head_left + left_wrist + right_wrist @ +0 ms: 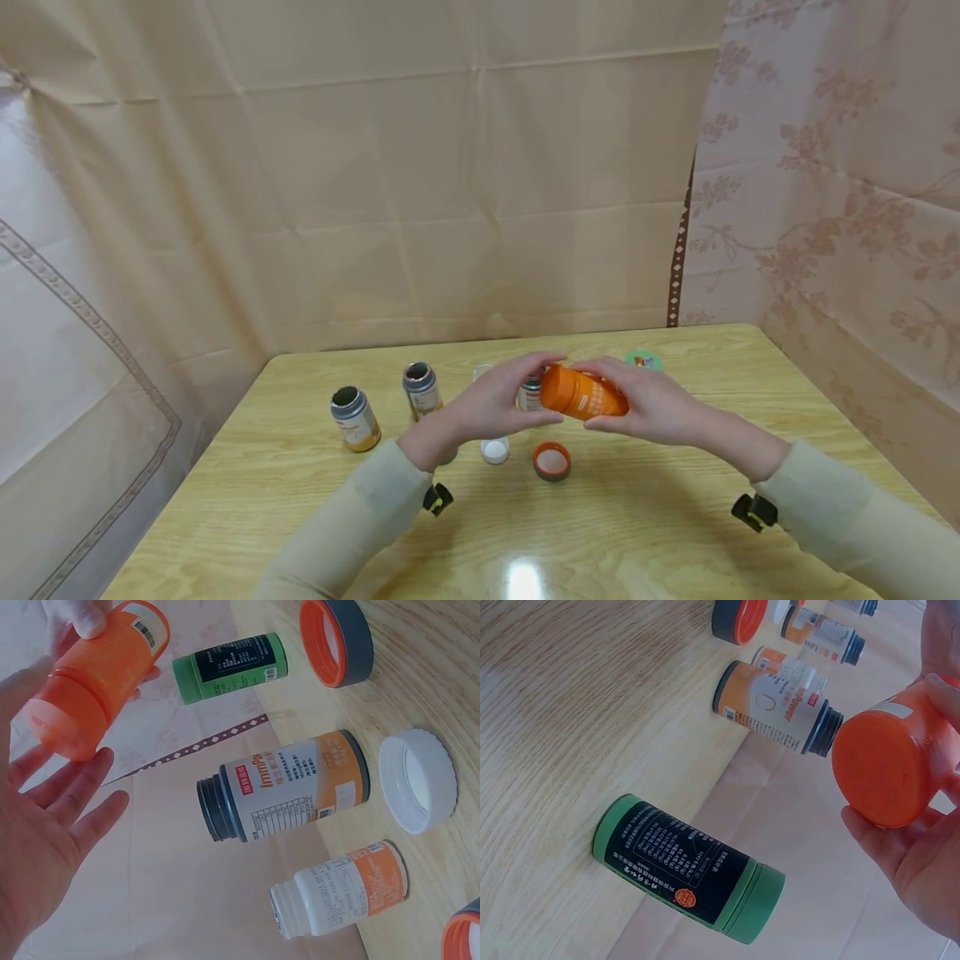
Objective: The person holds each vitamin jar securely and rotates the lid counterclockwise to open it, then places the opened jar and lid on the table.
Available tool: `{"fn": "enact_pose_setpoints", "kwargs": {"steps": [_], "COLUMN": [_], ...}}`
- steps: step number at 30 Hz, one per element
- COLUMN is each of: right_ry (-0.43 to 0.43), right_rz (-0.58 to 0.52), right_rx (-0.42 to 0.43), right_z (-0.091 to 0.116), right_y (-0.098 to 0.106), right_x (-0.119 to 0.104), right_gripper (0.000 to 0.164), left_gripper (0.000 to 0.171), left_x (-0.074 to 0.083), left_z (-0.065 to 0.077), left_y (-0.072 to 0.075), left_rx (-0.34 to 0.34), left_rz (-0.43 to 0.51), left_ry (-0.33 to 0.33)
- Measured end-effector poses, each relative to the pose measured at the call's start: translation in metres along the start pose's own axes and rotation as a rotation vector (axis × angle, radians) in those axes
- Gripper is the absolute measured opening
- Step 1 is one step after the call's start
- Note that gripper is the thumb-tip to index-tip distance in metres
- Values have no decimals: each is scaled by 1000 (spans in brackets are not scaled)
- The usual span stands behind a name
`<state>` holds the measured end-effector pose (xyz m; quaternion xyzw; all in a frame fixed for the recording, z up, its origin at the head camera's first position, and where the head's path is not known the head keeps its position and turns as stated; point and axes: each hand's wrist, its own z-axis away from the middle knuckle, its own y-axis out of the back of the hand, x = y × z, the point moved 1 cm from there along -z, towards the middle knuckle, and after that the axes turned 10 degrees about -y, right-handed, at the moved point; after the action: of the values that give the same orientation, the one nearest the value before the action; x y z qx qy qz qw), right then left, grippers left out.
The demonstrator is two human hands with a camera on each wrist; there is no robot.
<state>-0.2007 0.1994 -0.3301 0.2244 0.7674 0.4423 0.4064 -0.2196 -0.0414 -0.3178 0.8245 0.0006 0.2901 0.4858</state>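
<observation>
My right hand (660, 408) grips an orange bottle (592, 398) by its body, tilted above the table with its capped end toward the left. The bottle's orange cap (67, 720) lies between the thumb and fingers of my left hand (498, 398). In the left wrist view those fingers are spread and fairly straight, with fingertips right at the cap's edge. The round orange base (881, 769) of the bottle faces the right wrist camera. Behind the hands stands an uncapped white-and-orange bottle (289, 784) with a dark threaded neck.
Two uncapped bottles, a left one (356, 421) and a middle one (422, 387), stand on the wooden table (300, 517). A smaller white bottle (337, 892), a green bottle (690, 870), a white cap (495, 451) and an orange-lined dark cap (552, 462) are around the hands. Curtains (450, 208) hang behind.
</observation>
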Motion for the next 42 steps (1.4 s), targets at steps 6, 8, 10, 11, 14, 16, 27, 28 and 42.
{"fn": "enact_pose_setpoints", "kwargs": {"steps": [6,8,10,11,14,16,27,28,42], "right_ry": [-28,-28,-27,-27,-23,-17,-9,-11,-20], "right_rz": [-9,-7,-4,-3,-1,-2,13,14,-4], "right_rx": [-16,-19,-21,-21,-19,-17,-30,-29,-31], "right_z": [2,2,2,2,2,2,2,2,2], "right_y": [2,2,2,2,2,2,-1,-1,-2], "right_x": [1,2,2,2,3,3,3,3,4], "right_gripper": [66,67,67,67,67,66,65,65,65], "left_gripper": [62,60,59,59,58,58,57,59,59], "left_x": [-1,-1,-1,-1,-1,-1,-5,-5,-8], "left_z": [0,0,1,1,1,0,1,2,5], "left_y": [1,1,1,1,1,0,-3,-3,0], "left_rx": [12,9,8,8,12,12,12,12,32], "left_rz": [-24,-17,3,15,61,90,86,75,101], "left_ry": [-110,-123,-117,-110,-77,-49,56,61,-67]}}
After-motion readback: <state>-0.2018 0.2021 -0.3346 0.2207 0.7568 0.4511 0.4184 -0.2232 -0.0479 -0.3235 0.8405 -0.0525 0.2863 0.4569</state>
